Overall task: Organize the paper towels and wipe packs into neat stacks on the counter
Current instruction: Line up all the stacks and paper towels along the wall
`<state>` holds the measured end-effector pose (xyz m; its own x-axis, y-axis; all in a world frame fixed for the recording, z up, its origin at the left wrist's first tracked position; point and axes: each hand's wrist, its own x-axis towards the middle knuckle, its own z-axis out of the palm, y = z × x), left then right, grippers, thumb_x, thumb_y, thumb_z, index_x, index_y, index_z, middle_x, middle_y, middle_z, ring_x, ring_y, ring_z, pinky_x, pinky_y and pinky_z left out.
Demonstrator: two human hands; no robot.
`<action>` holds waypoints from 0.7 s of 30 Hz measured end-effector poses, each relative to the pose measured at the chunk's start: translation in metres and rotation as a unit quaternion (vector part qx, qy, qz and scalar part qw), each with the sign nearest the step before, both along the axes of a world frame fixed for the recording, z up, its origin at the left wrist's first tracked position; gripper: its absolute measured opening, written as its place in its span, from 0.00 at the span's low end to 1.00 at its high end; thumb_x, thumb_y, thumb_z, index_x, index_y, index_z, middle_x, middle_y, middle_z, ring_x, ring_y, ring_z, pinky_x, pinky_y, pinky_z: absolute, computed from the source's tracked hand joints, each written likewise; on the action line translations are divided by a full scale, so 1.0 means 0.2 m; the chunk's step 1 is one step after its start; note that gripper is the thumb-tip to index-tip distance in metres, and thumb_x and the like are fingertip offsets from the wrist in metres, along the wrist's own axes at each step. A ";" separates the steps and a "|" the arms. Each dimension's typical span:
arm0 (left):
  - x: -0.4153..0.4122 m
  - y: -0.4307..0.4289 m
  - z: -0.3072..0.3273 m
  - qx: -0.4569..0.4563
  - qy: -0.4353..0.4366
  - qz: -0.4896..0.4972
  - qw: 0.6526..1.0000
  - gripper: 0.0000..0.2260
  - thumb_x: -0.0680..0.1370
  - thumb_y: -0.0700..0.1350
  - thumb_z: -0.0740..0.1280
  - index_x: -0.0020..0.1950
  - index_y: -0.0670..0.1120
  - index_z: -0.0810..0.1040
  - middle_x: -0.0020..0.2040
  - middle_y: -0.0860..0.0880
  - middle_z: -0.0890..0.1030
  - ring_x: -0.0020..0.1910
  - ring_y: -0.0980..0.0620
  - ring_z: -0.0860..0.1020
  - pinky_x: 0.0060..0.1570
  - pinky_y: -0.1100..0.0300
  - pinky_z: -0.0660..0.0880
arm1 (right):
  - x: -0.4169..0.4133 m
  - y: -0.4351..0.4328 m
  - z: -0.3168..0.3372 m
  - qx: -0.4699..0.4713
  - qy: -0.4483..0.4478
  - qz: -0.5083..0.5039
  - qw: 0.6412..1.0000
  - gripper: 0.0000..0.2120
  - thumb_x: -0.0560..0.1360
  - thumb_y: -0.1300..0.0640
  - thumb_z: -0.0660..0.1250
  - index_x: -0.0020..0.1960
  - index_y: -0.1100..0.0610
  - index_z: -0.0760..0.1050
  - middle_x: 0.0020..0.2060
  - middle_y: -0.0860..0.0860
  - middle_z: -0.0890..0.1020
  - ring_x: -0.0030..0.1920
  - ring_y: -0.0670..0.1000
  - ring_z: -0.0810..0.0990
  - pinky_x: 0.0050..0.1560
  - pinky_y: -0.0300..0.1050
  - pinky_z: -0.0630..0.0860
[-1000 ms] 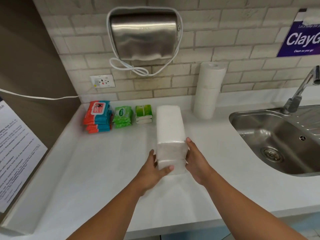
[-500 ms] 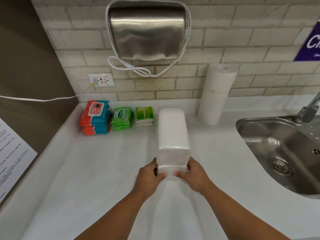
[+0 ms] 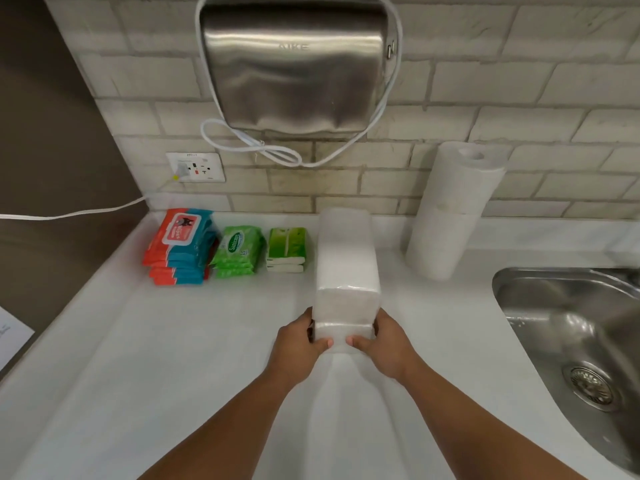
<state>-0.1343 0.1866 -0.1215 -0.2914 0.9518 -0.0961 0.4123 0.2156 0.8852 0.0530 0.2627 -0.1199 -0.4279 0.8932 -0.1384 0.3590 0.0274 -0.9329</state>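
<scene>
Nearest, two bare forearms reach up over the smooth white tabletop. The left hand and the right hand clasp the near end of a long white block of folded paper towels in clear, glossy wrap; the fingers of each hand curl closed round its lower front corners. A seam across the near face suggests two wrapped packs, one atop the other. The block runs away toward the wall, resting on the tabletop.

Right of it lies a brushed steel sink. Farther back, left of the block, stand three small piles: orange-and-blue wipe packs, crinkly green wipe packs, green-and-white tissue packs. Behind the sink's corner two soft white paper rolls stand stacked upright against pale brick tiles, beneath a steel hand dryer.
</scene>
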 end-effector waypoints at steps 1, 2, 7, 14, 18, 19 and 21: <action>0.00 0.03 0.00 -0.001 0.003 0.004 1.000 0.21 0.74 0.43 0.76 0.65 0.55 0.78 0.49 0.60 0.85 0.48 0.63 0.83 0.47 0.71 0.77 | -0.01 0.03 0.00 0.000 -0.001 0.003 1.000 0.28 0.71 0.59 0.77 0.67 0.48 0.72 0.55 0.43 0.84 0.56 0.43 0.82 0.53 0.36 0.77; -0.01 0.06 0.00 -0.001 0.005 0.009 1.000 0.21 0.74 0.43 0.76 0.65 0.55 0.78 0.49 0.60 0.85 0.49 0.62 0.83 0.48 0.69 0.78 | -0.01 0.07 0.00 -0.001 -0.004 0.004 1.000 0.28 0.71 0.59 0.77 0.67 0.48 0.72 0.55 0.43 0.83 0.56 0.42 0.82 0.53 0.36 0.77; -0.03 0.20 0.00 0.001 0.006 0.035 0.999 0.22 0.74 0.42 0.77 0.66 0.53 0.78 0.53 0.54 0.86 0.51 0.55 0.84 0.56 0.57 0.81 | -0.06 0.22 0.01 0.006 -0.016 0.004 1.000 0.29 0.71 0.59 0.77 0.69 0.50 0.72 0.56 0.45 0.83 0.56 0.45 0.82 0.57 0.41 0.79; -0.04 0.36 0.01 0.000 0.017 0.068 0.998 0.21 0.73 0.42 0.77 0.65 0.50 0.79 0.53 0.52 0.86 0.51 0.52 0.84 0.56 0.55 0.80 | -0.11 0.37 0.02 0.023 -0.044 0.005 0.999 0.29 0.73 0.59 0.76 0.71 0.52 0.71 0.58 0.48 0.83 0.58 0.50 0.82 0.62 0.49 0.78; -0.05 0.40 0.01 -0.002 0.026 0.074 0.997 0.21 0.74 0.42 0.77 0.65 0.50 0.79 0.53 0.52 0.86 0.51 0.51 0.84 0.57 0.55 0.80 | -0.12 0.41 0.03 0.028 -0.062 0.008 0.998 0.27 0.74 0.59 0.75 0.71 0.52 0.71 0.58 0.47 0.83 0.57 0.50 0.82 0.62 0.48 0.78; -0.05 0.41 0.01 -0.003 0.027 0.075 0.997 0.21 0.74 0.42 0.77 0.65 0.50 0.79 0.53 0.51 0.86 0.51 0.51 0.84 0.57 0.54 0.80 | -0.13 0.42 0.03 0.030 -0.065 0.008 0.997 0.27 0.74 0.59 0.75 0.70 0.52 0.71 0.58 0.47 0.83 0.57 0.50 0.82 0.63 0.49 0.78; -0.05 0.44 0.02 -0.005 0.034 0.074 0.997 0.21 0.74 0.42 0.77 0.65 0.50 0.79 0.54 0.51 0.86 0.52 0.51 0.84 0.58 0.54 0.80 | -0.14 0.44 0.03 0.031 -0.068 0.005 0.997 0.27 0.73 0.59 0.74 0.70 0.51 0.71 0.58 0.47 0.83 0.58 0.50 0.82 0.63 0.51 0.78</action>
<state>-0.1451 0.2737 -0.1177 -0.4339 0.8973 -0.0808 0.4342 0.2868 0.8540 0.0258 0.3512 -0.1140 -0.4183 0.8974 -0.1404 0.4822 0.0884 -0.8716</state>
